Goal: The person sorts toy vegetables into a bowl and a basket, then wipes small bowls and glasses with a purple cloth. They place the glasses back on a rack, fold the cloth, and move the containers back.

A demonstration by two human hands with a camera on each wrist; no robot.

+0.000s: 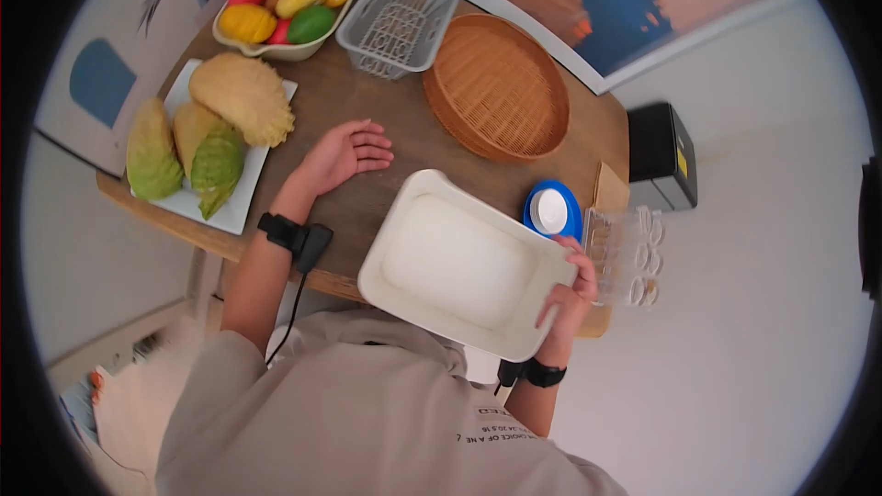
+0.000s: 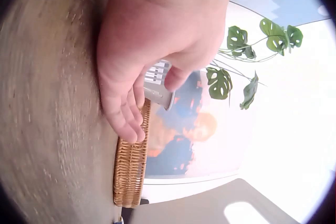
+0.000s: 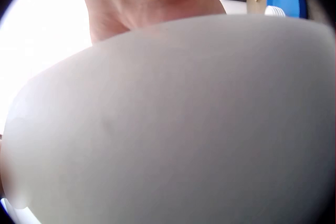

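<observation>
My right hand [image 1: 571, 301] grips the right end of a white plastic basin [image 1: 441, 262], fingers over its rim. The basin is tilted toward me above the table's front edge, with nothing inside. Its pale outer wall [image 3: 173, 119] fills most of the right wrist view and hides the fingers there. On the wooden table, my left hand [image 1: 342, 158] rests with fingers loosely extended, left of the basin and holding nothing. The left wrist view shows this hand [image 2: 152, 40] edge-down against the tabletop, with a round woven tray [image 2: 130, 171] beyond the fingertips.
At left, a white platter [image 1: 235, 217] carries large yellow and green produce. Behind it stand a bowl [image 1: 292, 51] of colourful fruit and a grey plastic basket [image 1: 424, 57]. A blue plate [image 1: 573, 211] with white cups and a clear rack [image 1: 617, 257] of small containers sit right of the basin.
</observation>
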